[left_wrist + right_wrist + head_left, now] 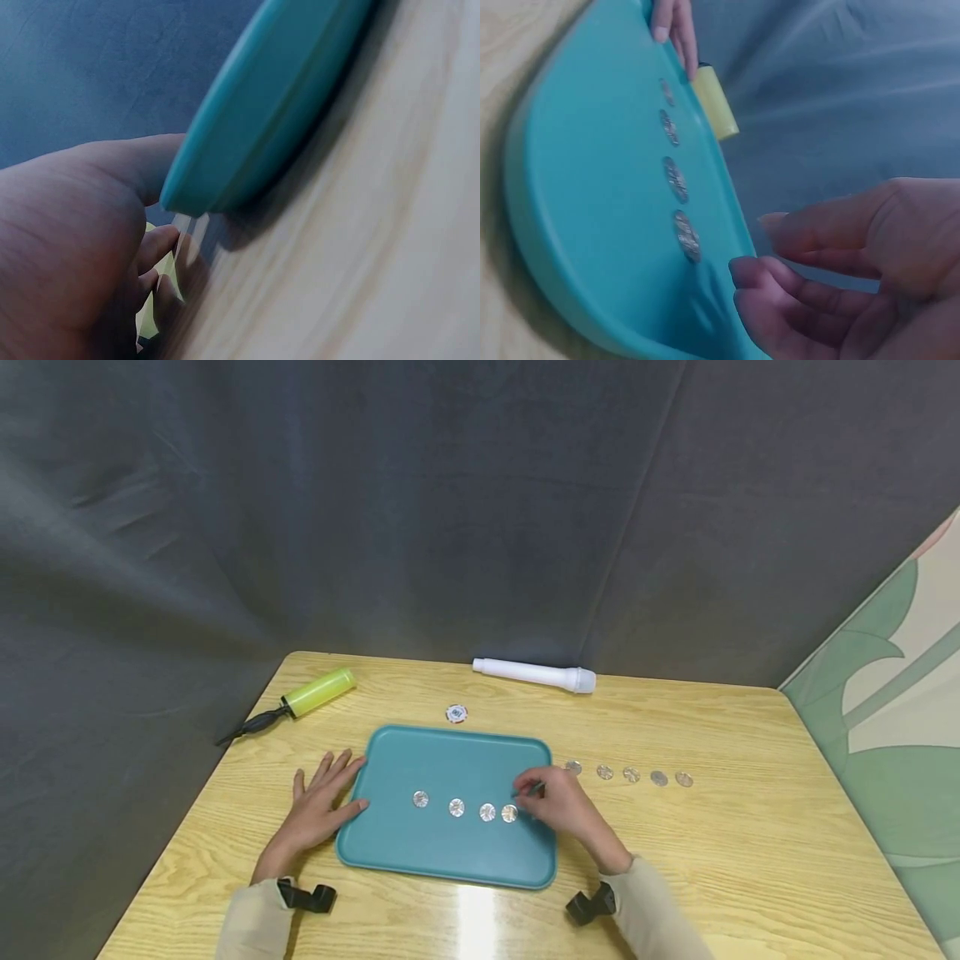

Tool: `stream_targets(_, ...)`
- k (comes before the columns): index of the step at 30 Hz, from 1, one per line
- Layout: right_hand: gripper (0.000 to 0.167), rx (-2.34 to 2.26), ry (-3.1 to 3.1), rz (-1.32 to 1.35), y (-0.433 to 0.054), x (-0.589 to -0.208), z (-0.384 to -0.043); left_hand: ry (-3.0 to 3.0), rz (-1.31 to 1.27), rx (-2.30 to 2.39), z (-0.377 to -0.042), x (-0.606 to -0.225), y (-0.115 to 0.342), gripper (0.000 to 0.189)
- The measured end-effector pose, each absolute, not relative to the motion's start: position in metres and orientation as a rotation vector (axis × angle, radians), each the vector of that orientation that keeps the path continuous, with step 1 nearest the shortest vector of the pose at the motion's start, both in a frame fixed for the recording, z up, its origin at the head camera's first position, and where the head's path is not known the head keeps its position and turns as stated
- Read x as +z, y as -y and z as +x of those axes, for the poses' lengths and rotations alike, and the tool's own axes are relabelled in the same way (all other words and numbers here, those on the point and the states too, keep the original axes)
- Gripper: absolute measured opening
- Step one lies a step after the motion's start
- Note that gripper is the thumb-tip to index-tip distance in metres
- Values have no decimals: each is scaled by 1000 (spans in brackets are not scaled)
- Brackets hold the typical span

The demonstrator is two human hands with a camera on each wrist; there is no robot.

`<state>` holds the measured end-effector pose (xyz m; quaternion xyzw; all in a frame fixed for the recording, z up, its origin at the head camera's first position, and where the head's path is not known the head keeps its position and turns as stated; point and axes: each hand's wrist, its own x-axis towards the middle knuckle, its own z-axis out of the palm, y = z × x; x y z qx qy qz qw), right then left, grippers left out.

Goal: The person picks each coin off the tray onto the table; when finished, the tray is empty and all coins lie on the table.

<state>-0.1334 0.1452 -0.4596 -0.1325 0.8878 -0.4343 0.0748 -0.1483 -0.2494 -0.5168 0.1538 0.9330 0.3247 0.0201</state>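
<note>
A teal tray [450, 852] lies on the table with several silver coins [457, 807] in a row across it. At its left edge, my left hand [313, 814] rests with spread fingers, the thumb over the rim. My right hand [557, 802] hovers above the tray's right side, just beside the rightmost coin [509, 813]. In the right wrist view, the thumb and bent fingertips [751, 271] stand slightly apart, and no object shows between them. More coins [632, 774] lie in a row on the table to the right of the tray.
Behind the tray lie a poker chip [456, 713] and a white toy microphone [534, 673]. A yellow-green hand pump [318, 693] with a black handle is at the back left. A dark curtain [450, 510] hangs behind the wooden table [765, 827].
</note>
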Motion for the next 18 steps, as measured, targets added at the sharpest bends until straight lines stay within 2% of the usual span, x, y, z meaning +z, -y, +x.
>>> stream_targets(10,17,-1140,-2756,-338,-133,-470,-130,-2894,492,1036,-148,-516,249,69)
stream_targets(18,28,-1084,-2784,-334,-127,-475,-128,-2904,503,1037,-148,-519,250,68)
